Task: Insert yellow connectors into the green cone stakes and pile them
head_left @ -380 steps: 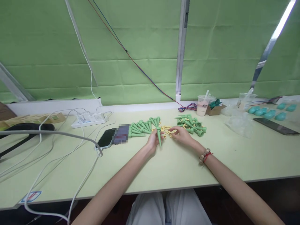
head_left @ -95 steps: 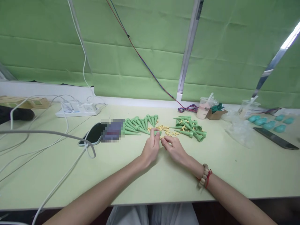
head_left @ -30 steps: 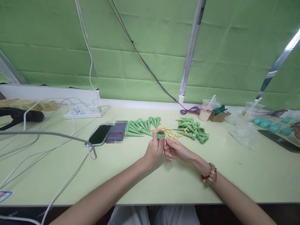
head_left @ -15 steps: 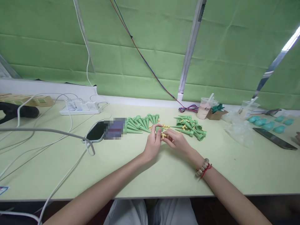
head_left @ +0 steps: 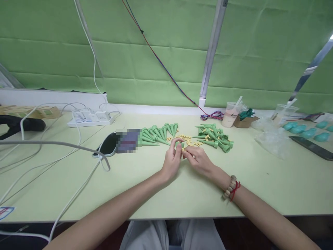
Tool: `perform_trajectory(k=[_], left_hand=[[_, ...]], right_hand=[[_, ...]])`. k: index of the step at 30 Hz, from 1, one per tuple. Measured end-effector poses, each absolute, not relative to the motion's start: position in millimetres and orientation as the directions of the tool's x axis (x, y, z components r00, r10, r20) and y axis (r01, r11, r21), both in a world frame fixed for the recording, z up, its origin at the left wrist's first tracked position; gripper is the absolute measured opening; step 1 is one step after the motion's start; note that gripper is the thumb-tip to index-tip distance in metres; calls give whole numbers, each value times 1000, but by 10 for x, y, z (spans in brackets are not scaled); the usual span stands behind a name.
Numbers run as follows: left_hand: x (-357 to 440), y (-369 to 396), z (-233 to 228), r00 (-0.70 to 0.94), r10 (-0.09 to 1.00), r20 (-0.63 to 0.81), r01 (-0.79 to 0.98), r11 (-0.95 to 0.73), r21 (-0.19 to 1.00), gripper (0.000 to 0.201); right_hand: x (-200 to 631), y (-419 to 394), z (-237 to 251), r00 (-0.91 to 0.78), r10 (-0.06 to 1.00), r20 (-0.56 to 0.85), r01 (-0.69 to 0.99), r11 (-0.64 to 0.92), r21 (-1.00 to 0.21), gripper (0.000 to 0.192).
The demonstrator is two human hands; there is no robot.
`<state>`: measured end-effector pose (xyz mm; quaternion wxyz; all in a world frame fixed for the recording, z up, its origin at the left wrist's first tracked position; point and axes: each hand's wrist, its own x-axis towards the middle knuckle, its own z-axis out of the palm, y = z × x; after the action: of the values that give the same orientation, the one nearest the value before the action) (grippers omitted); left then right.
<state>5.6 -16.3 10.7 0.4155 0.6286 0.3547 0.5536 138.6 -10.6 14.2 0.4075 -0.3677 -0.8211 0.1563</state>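
Both forearms bare, no sleeves. Right wrist carries a bracelet of pale wooden beads (head_left: 229,187) and a thin red cord (head_left: 235,191). Lap shows light grey trousers (head_left: 169,236).

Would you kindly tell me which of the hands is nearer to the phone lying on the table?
Left. The left hand lies right of the phone; the right hand lies farther right, beyond it.
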Motion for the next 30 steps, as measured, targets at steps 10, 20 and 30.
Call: perform_trajectory(k=[10, 20, 30], left_hand=[[-21, -135, 66, 249, 820, 516, -30, -526, 850, 42], [-73, -125, 68, 270, 727, 631, 187, -682, 707, 34], [101, -190, 184, 278, 923, 266, -205, -213, 955, 45]], right_hand=[[1230, -166, 125, -441, 868, 230, -178, 166, -970, 54], [1248, -203, 154, -585, 806, -91, -242, -280, -929, 56], [1231, -54, 19, -351, 932, 90, 48, 114, -992, 65]])
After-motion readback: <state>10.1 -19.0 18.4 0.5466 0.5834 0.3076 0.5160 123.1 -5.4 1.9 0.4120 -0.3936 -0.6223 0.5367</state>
